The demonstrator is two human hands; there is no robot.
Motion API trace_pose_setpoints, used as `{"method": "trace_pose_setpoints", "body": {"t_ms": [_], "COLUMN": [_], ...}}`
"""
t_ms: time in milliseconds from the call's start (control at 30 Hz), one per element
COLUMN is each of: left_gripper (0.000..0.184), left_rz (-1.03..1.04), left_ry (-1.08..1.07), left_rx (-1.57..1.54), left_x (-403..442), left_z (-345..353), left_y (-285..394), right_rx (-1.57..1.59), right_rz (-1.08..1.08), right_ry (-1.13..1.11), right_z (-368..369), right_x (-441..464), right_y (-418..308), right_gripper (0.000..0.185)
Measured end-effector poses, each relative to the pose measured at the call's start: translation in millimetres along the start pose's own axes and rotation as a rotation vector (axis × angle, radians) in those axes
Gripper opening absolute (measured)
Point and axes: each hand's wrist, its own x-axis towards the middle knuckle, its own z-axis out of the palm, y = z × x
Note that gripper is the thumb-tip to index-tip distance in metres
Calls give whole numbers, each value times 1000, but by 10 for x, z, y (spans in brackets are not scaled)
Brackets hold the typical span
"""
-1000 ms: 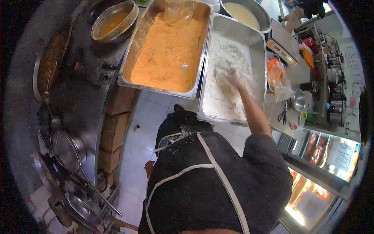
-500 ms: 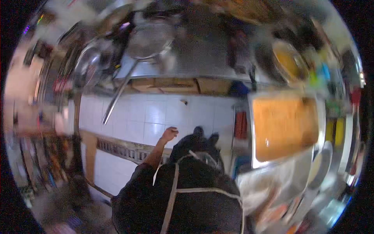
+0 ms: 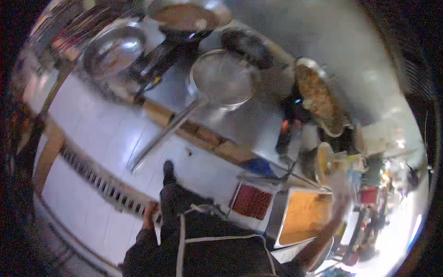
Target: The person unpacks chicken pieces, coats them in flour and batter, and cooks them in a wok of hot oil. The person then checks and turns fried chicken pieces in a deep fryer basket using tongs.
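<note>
My left hand (image 3: 150, 213) hangs low beside my dark apron, over the floor drain; blur hides its fingers. On the right, my forearm reaches past the metal tray of orange powder (image 3: 304, 217), and my right hand (image 3: 342, 204) is smeared by motion near the tray's far right corner. A container of dark red pieces (image 3: 252, 201) stands left of that tray. Ahead, a round strainer (image 3: 222, 78) with a long metal handle rests on the steel counter, its handle sticking out over the floor.
A wok of food (image 3: 318, 97) stands at the upper right and a large pan (image 3: 184, 17) at the top. A metal bowl (image 3: 114, 50) sits upper left. A slotted drain (image 3: 104, 184) crosses the tiled floor, and boxes (image 3: 207, 137) line the space under the counter.
My view has swung left, away from the trays toward the stove. My right hand has left the tray of white powder. One foot is now stepping forward on the floor.
</note>
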Motion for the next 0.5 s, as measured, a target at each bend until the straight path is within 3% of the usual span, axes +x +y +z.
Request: {"method": "trace_pose_setpoints", "body": {"t_ms": [33, 67, 133, 167, 200, 233, 267, 300, 333, 400, 500], "left_gripper": [26, 25, 24, 22, 21, 24, 28, 33, 37, 44, 46], "left_rz": [4, 22, 139, 204, 267, 380, 274, 266, 333, 476, 375], "left_ry": [-27, -43, -126, 13, 154, 202, 147, 318, 266, 276, 623], "left_rx": [-112, -235, -539, -553, -553, -767, -771, -622, -765, -1040, -716], "left_x": [193, 338, 530, 677, 826, 934, 489, 290, 85, 303, -216], "left_z": [-96, -219, -497, -663, -817, -1006, -1285, -1375, -1510, -1790, -1890], "left_y": [83, 186, 631, 651, 673, 833, 1285, 1590, 1765, 1350, 585], "right_rx": [-120, -137, 116, 242, 56, -123, -272, 27, 114, 282, 402], "right_rz": [-39, -568, -625, -640, -712, -789, -907, -1239, -1149, -960, -841], "right_ry": [-37, 273, 96, 4, 16, 39, 186, 430, 272, 112, 38], "right_z": [-271, 85, -291, -492, -598, -709, -796, -68, 51, 229, 653], "right_x": [190, 662, 1124, 1339, 1338, 1333, 1254, 2167, 2351, 2423, 2518], "right_y": [-618, -681, -2210, -2976, -3666, -4357, -4916, -5243, -5741, -6542, -7263], "right_gripper": [42, 42, 39, 38, 34, 31, 31, 29, 28, 26, 23]}}
